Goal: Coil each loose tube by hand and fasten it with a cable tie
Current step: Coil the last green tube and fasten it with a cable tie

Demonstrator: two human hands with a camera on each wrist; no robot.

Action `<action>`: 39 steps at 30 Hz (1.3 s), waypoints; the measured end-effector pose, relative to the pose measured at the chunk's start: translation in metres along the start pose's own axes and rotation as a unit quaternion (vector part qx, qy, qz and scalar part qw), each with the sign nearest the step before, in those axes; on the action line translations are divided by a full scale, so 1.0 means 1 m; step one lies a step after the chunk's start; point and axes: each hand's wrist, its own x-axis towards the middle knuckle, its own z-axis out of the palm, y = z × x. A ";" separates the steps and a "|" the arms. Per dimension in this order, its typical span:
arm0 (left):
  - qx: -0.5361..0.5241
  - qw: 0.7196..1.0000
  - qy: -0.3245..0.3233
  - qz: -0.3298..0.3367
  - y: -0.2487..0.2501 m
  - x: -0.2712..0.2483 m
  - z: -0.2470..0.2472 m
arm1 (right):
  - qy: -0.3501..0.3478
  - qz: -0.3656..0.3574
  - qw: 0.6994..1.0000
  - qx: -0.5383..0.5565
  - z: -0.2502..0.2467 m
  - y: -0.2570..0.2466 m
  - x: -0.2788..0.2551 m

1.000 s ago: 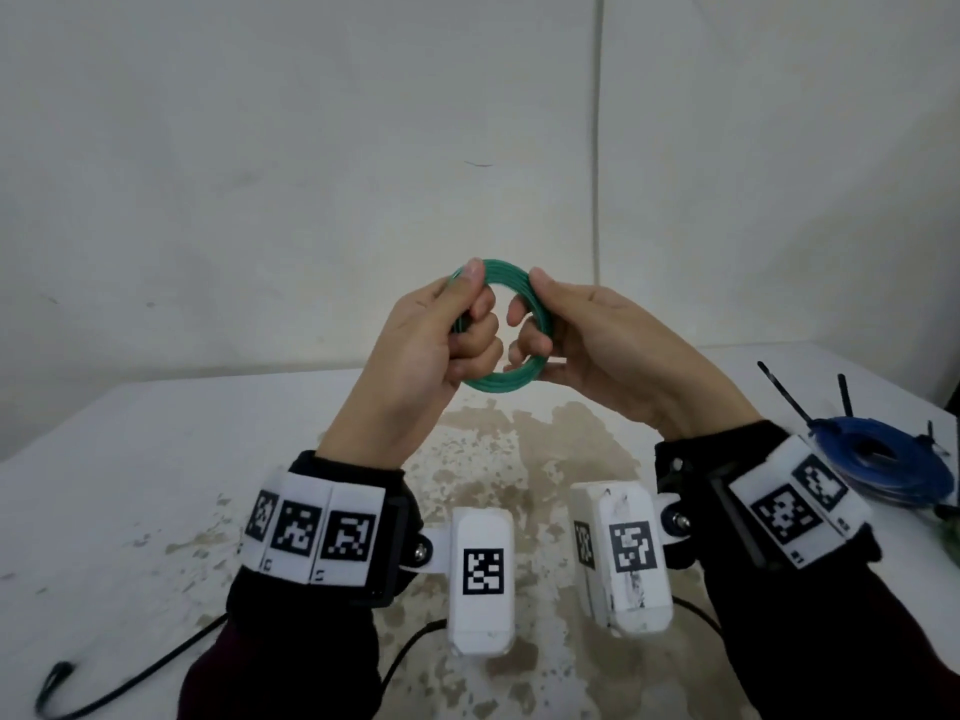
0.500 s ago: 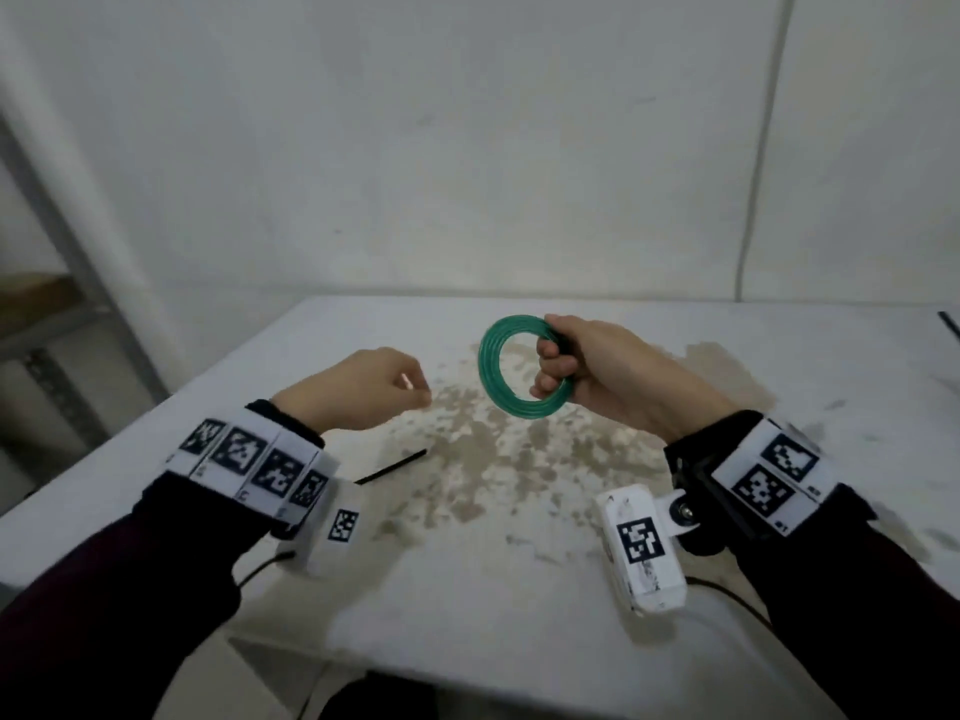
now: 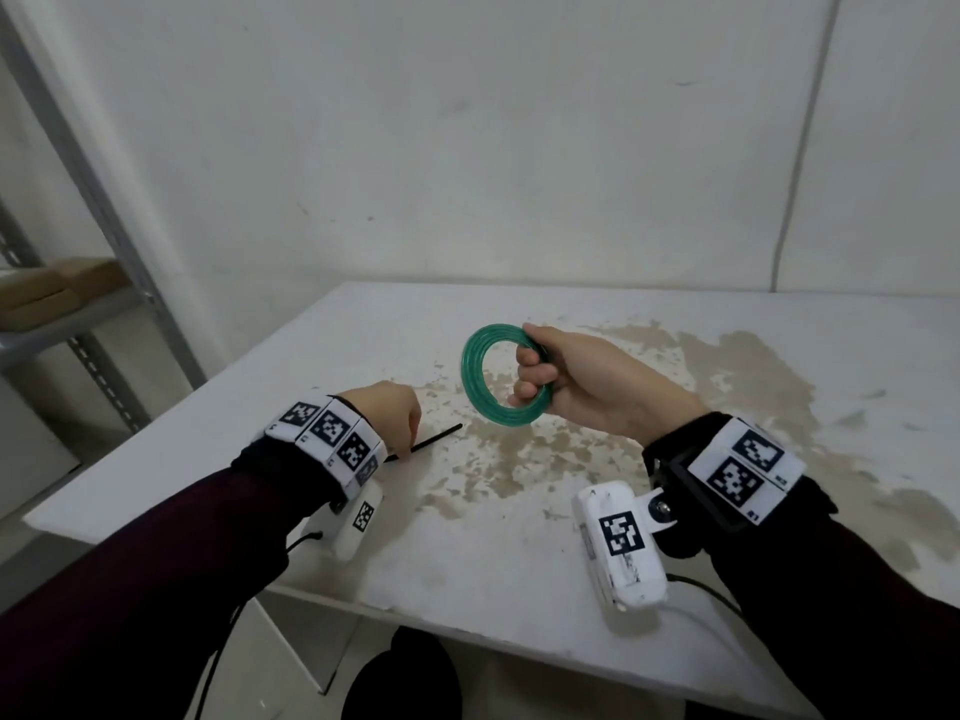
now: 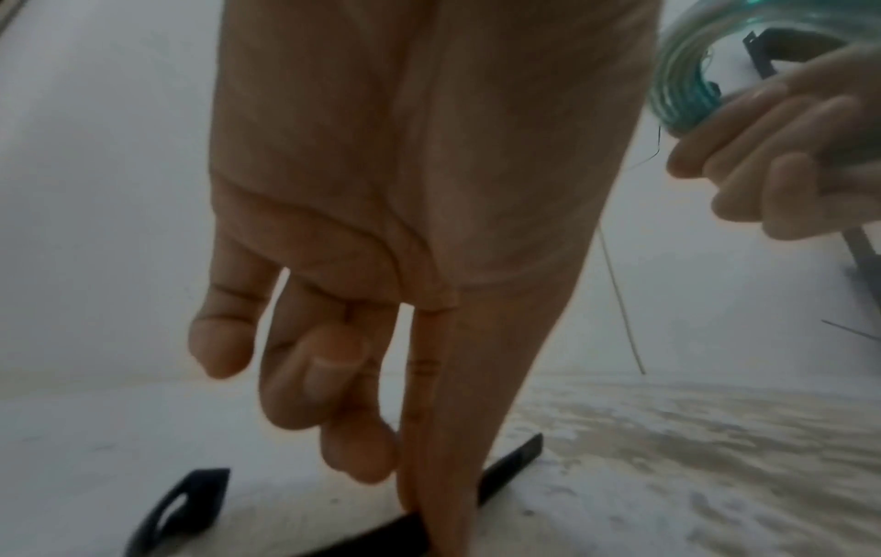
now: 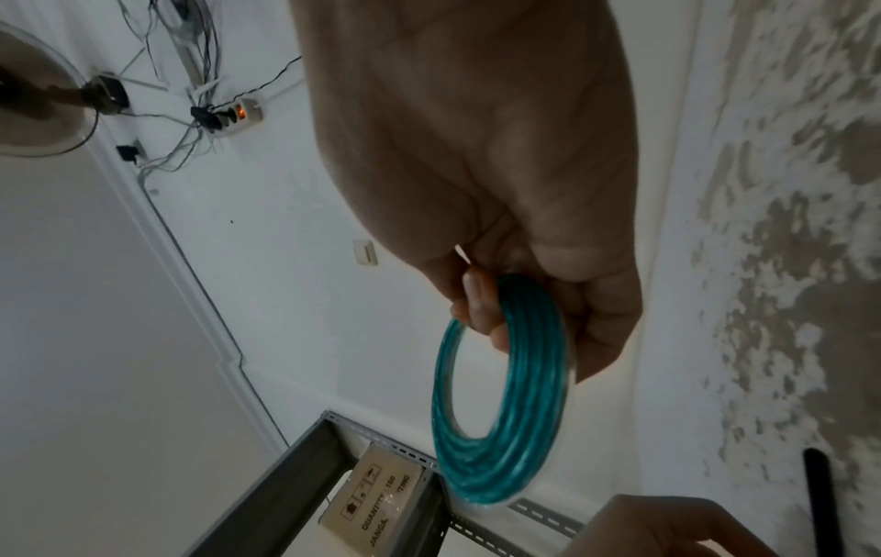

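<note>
1. The coiled green tube (image 3: 493,375) is held clear of the bench (image 3: 519,537), standing on edge, by the right hand (image 3: 587,387). The fingers (image 3: 530,374) are curled through the ring and closed round its 3 o'clock side; the thumb lies along the top.

2. In the right wrist view the coiled green tube (image 5: 500,395) is seen as several turns lying side by side, with the free part of the ring hanging below the right hand (image 5: 481,169).

3. The left hand (image 3: 384,407) is lowered to the bench at 8 o'clock from the coil, apart from it. In the left wrist view one extended finger of the left hand (image 4: 381,226) is seen to meet the black cable tie (image 4: 510,471); the other fingers (image 4: 329,377) are loosely bent. Whether the tie is pinched or only touched cannot be told.

4. The black cable tie (image 3: 431,441) lies flat on the bench, its free end pointing towards 2 o'clock, below the coil and not touching it.

5. A metal shelf (image 3: 78,324) carrying a cardboard box (image 3: 57,291) stands at 9 o'clock, off the bench.
</note>
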 end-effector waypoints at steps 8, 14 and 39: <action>-0.235 0.962 0.110 0.081 0.014 0.010 -0.025 | -0.001 -0.023 0.999 -0.038 -0.016 -0.020 -0.001; -0.498 0.816 0.172 0.236 0.063 0.001 -0.069 | 0.010 -0.091 0.987 -0.133 -0.043 -0.063 -0.014; -0.580 0.679 0.222 0.392 0.190 0.020 -0.117 | 0.134 -0.228 0.832 -0.487 -0.135 -0.115 -0.046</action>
